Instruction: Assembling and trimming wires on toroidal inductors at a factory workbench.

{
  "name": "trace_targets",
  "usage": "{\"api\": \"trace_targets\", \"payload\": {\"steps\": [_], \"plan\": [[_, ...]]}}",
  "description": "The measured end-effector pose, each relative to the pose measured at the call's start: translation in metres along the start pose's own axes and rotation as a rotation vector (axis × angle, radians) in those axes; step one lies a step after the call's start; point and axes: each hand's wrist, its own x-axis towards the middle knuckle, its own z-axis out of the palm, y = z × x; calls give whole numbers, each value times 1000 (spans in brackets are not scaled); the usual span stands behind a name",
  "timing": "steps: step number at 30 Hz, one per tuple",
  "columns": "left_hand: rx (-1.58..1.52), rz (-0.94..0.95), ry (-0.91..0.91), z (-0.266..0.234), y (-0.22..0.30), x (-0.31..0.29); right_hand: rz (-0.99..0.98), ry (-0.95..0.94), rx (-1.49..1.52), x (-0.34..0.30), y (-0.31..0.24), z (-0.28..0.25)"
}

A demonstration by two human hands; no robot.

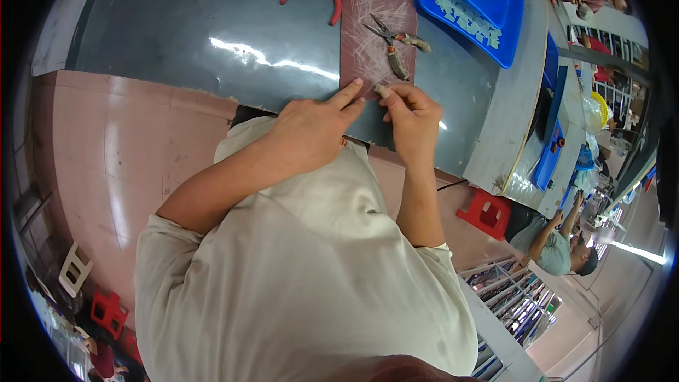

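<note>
A reddish-brown sheet [358, 10], covered in pale scratches, lies on the dark table top. My left hand [309, 133] rests with stretched fingers at the sheet's near left corner, its index fingertip on the surface. Thumb and fingers of my right hand [415, 119] are pinched together at the near right corner. A small pale piece shows at that pinch, too small to name. On the sheet, just beyond my hands, lie pliers [391, 44] with wrapped handles, jaws parted. Farther left are red-handled pliers [335, 4], spread apart.
A blue tray [511, 10] at the far right holds many small whitish pieces [463, 18], with another blue tray part over them. A grey-white ledge [495, 134] borders the table's right. Red stools [486, 213] stand on the floor; a seated person [553, 249] works at the right.
</note>
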Motion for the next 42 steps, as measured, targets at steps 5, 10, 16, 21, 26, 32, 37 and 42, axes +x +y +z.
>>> {"api": "trace_targets", "payload": {"steps": [5, 10, 16, 21, 26, 32, 37, 42], "plan": [[31, 3, 5, -2, 5, -1, -196, 49, -353, 5, 10, 5], [37, 19, 9, -1, 3, 0, -662, 102, -912, 9, 18, -1], [36, -4, 0, 1, 1, 1, -647, -87, -562, -7, 9, -4], [20, 7, 30, 1, 2, 1, -80, 46, 205, 1, -2, -19], [36, 13, 47, 3, 2, 1, -30, 41, 390, 2, 12, -16], [37, 16, 58, 2, 2, 0, 51, 13, 450, 0, 2, -7], [28, 12, 58, 3, 2, -1, 92, -46, 148, 1, 8, -13], [36, 18, 57, 3, 2, 0, -64, 39, -10, 4, 7, -5]]}}
